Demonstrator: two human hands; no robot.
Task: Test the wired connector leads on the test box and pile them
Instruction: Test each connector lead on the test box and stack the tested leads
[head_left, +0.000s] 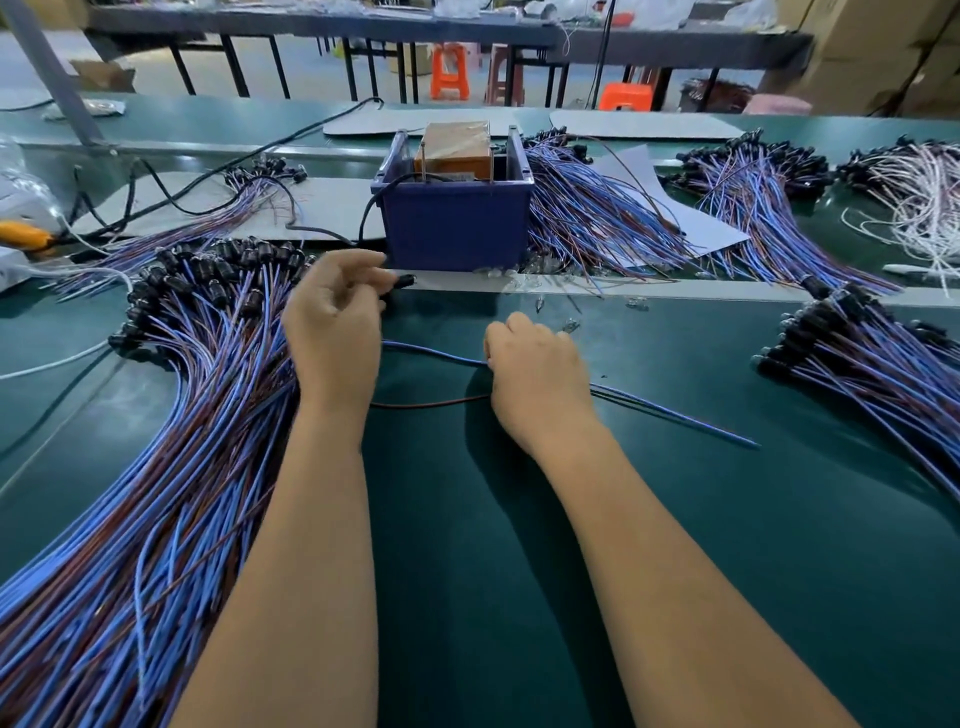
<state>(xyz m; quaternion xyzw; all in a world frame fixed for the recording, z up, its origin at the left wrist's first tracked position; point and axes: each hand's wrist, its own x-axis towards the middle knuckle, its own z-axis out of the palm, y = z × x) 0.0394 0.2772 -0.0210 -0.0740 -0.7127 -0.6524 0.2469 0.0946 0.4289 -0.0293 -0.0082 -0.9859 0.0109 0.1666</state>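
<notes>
Holding one lead (436, 353) between my two hands, I see it lying almost flat across the green tabletop (675, 545), its long axis running from left to right in front of me. My left hand (335, 322) is curled and pinches the black connector (402, 282) end of this lead; the connector points toward the far edge of the tabletop, just in front of the blue test box (457, 218). My right hand (535, 369) is also curled, and it grips the blue and red wires near the middle, so the bare tail (675, 415) goes out past it toward the right edge.

The relation that matters now is this: the test box stands straight beyond the connector, toward the far edge, and the left hand is clearly the nearer one to it. The right hand is farther back, toward the near edge. I judge that the connector end must go forward and up to meet the box, while the right hand only keeps the wires in line. I cannot tell from here where the contact point on the box is.

A big pile of leads (171, 415) lies at the left edge, touching my left forearm. More piles (857, 353) rest at the right edge and beside the box. I judge the left pile is the closer place for the lead afterward.
</notes>
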